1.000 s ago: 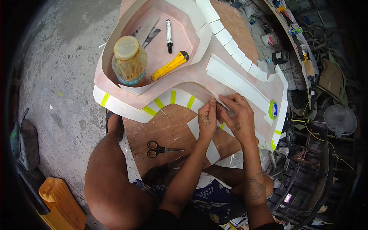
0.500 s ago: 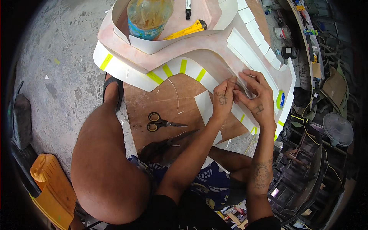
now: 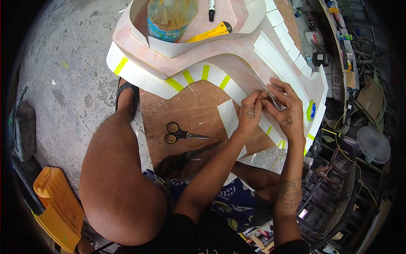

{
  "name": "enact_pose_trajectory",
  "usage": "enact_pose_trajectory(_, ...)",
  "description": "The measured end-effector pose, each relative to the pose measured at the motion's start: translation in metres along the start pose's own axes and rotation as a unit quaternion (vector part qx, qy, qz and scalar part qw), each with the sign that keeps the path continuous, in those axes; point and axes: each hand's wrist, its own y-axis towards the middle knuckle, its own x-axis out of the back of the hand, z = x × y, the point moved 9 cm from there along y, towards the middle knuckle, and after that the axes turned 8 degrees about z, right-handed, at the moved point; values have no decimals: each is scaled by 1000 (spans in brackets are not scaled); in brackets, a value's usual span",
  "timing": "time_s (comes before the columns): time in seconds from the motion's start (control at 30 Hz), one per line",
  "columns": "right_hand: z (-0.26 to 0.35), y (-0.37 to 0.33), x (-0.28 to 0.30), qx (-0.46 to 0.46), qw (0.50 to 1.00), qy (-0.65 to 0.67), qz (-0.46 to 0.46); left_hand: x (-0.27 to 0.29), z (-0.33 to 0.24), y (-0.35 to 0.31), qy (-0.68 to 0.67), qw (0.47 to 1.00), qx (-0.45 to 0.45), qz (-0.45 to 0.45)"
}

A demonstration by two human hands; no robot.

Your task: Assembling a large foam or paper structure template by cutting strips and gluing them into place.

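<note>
My left hand [image 3: 251,111] is closed in a pinch, its fingertips meeting those of my right hand; what they hold is too small to make out. Curled beside it, my right hand [image 3: 290,111] has a thin pale strip [image 3: 276,103] between thumb and fingers. Both hands are over the near wall of a large pinkish-white moulded form [image 3: 203,51]. White card flanges [image 3: 195,74] run along its lower edge, fixed with yellow-green tape pieces. A roll of yellow-green tape [image 3: 311,111] lies to the right of my right hand.
Black-handled scissors [image 3: 179,133] lie on the brown board [image 3: 169,110]. On the form rest a yellow cutter [image 3: 211,31], a black-capped marker [image 3: 212,12] and a cut-down plastic bottle [image 3: 171,21]. A fan [image 3: 373,144] stands right; an orange plastic piece [image 3: 59,207] is lower left.
The view has shifted slightly, so the form and board appear a little farther right. My hands stay together at the form's near wall, with only small finger movements.
</note>
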Motion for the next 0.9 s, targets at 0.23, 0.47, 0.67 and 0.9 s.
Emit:
enact_pose_trajectory(0.23,-4,-2,-1,13,1000,-5,-12,6,-6,7,-3,999,18,40)
enact_pose_trajectory(0.47,-9,-8,0,40,998,-23,-32,32,-33,32,70,981,165,81)
enact_pose_trajectory(0.67,-11,-8,-3,23,999,21,-34,44,-44,33,106,974,191,56)
enact_pose_trajectory(0.9,-10,-8,-2,20,999,19,-43,47,-67,41,117,978,171,39)
